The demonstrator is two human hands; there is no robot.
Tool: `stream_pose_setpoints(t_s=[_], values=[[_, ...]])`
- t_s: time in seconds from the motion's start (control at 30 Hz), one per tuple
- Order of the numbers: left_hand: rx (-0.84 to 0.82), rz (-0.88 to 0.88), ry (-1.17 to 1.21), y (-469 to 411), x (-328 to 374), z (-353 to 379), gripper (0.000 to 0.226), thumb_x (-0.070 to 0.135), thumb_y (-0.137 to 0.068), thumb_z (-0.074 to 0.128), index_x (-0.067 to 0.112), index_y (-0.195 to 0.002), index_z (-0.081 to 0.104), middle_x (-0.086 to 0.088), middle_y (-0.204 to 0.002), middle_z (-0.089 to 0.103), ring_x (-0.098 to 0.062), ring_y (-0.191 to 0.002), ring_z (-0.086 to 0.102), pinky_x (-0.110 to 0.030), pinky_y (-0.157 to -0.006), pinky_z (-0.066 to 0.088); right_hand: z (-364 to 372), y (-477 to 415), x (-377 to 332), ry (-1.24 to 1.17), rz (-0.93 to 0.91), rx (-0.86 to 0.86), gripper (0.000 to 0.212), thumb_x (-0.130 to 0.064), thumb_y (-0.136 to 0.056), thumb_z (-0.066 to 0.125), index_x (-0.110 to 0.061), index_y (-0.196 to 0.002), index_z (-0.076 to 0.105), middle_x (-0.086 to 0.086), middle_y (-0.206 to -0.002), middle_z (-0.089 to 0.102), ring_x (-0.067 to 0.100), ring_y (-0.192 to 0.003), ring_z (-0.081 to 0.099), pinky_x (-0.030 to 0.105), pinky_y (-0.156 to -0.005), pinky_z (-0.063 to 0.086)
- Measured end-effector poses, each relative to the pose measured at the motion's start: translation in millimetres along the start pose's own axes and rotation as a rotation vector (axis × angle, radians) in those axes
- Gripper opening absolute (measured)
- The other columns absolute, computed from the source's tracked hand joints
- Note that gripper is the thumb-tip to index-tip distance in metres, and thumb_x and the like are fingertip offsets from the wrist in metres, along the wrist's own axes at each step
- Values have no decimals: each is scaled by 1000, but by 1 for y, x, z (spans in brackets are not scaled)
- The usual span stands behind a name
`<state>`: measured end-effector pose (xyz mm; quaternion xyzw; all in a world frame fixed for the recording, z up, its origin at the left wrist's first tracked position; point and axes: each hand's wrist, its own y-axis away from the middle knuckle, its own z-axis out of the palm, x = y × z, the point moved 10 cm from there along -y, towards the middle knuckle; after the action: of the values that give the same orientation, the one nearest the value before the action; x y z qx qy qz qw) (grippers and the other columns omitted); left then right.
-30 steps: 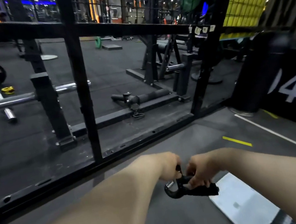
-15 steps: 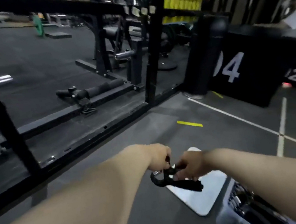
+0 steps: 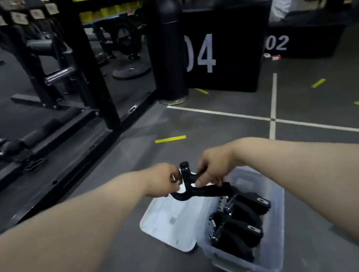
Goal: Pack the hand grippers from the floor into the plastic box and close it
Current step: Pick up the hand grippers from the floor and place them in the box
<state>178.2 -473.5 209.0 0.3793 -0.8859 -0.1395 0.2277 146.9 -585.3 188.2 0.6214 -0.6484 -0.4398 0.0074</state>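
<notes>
Black hand gripper (image 3: pixel 194 190), held tight by the left hand (image 3: pixel 162 181) and right hand (image 3: pixel 214 169), has moved over the plastic box (image 3: pixel 264 263), ready to go in.

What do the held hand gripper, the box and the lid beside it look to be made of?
Hand gripper: matte black body, probably hard plastic; the shiny coil by the left hand looks like steel. Box: translucent frosted plastic; the grippers inside show dimly through its near wall. Lid: pale flat panel with a dull sheen, likely the same plastic.
</notes>
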Motion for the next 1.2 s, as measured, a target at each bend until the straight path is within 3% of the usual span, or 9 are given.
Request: stream_pose_setpoints(t_s=[0.13,0.27,0.43,0.57,0.67,0.87,0.97,1.07,1.2], values=[[-24,-50,34,-20,8,2,11,29,-89,52,28,-80,57,-8,-88,72,-26,-81,72,-40,-77,59,-8,-5,17,-27,105,-62,32,-35,-84,75,-13,-106,70,0,-66,58,17,-61,63,24,-56,49],[44,-87,153,-33,-2,12,10,21,-94,50,22,-88,58,-4,-83,67,-18,-65,67,-26,-62,52,-9,-17,23,-53,115,-59,25,-31,-87,71,-13,-105,69,0,-68,60,17,-62,64,28,-63,50],[164,7,259,-77,16,0,4,16,-92,61,17,-91,65,-3,-89,66,-16,-65,58,-21,-54,43,-25,-9,68,-146,177,24,17,-23,-93,63,-12,-106,66,3,-74,65,17,-62,65,29,-64,50],[161,129,277,-123,60,17,6,18,-89,67,19,-94,68,-1,-87,64,-21,-83,61,-25,-70,46,-40,10,124,-118,263,73,19,-18,-94,61,-9,-110,67,3,-81,66,15,-63,62,23,-57,51],[108,192,223,-155,90,36,14,20,-91,64,17,-104,67,-4,-99,67,-23,-89,60,-23,-71,41,-48,20,160,-85,334,106,18,-16,-92,62,-10,-109,66,0,-71,64,13,-58,58,19,-51,48],[15,250,64,-212,117,65,23,14,-93,57,23,-113,65,-1,-111,65,-22,-96,60,-23,-75,44,-46,18,213,-50,432,79,20,-18,-89,60,-16,-108,65,6,-80,69,17,-66,58,27,-64,50],[-29,255,12,-231,120,77,20,14,-93,56,24,-109,63,4,-98,58,-22,-88,56,-23,-72,42,-43,12,227,-15,446,72,25,-15,-86,60,-19,-110,65,7,-92,72,18,-76,65,33,-73,56],[-59,228,-11,-247,116,89,13,15,-92,57,28,-90,58,4,-87,56,-22,-82,55,-24,-68,41,-38,1,232,94,436,56,36,-9,-83,56,-21,-117,62,5,-105,68,24,-96,66,39,-85,56],[-105,170,-45,-258,107,102,15,12,-90,57,26,-93,60,0,-91,62,-24,-82,59,-27,-70,46,-32,-15,235,117,420,68,46,-9,-89,56,-22,-133,51,1,-122,59,23,-106,59,33,-92,51]])
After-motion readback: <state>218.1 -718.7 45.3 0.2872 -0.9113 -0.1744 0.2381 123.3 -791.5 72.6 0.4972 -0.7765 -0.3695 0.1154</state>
